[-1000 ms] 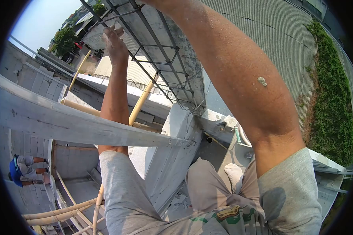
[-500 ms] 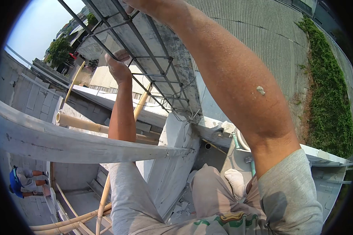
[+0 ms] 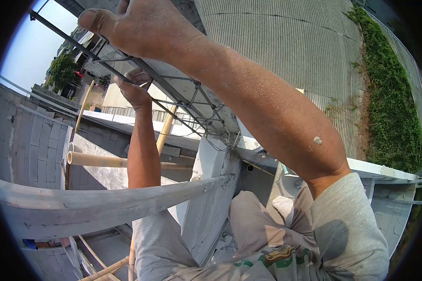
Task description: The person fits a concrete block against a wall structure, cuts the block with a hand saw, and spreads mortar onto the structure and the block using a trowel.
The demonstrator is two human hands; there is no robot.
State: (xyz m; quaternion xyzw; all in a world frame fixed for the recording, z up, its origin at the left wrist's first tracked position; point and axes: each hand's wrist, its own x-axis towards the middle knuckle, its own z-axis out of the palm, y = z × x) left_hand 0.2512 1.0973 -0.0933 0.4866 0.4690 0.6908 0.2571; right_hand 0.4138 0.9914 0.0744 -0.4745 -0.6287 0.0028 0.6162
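A rebar cage point(image 3: 162, 88) of long dark bars and bent ties slants from the upper left down to the top of a concrete column. My left hand point(image 3: 136, 91) is closed around one of its lower bars, thumb in front and fingers curled behind. Over the upper part of the cage is my right hand point(image 3: 143, 30), dusty, with its thumb stretched out to the left and apart from a fingertip. The rest of its fingers are hidden or cut off by the top edge. Thin tie wires point(image 3: 215, 126) tangle at the cage's lower end.
A long grey beam point(image 3: 103, 208) crosses in front of my left arm. Bamboo poles point(image 3: 98, 160) and block walls point(image 3: 40, 136) lie to the left, with a drop below. A corrugated roof point(image 3: 276, 51) and green climbing plants point(image 3: 389, 103) stretch beyond on the right.
My right hand has come down and left into view over the cage. My left hand has shifted slightly left and down on the bar. A person below left is now mostly hidden behind the beam.
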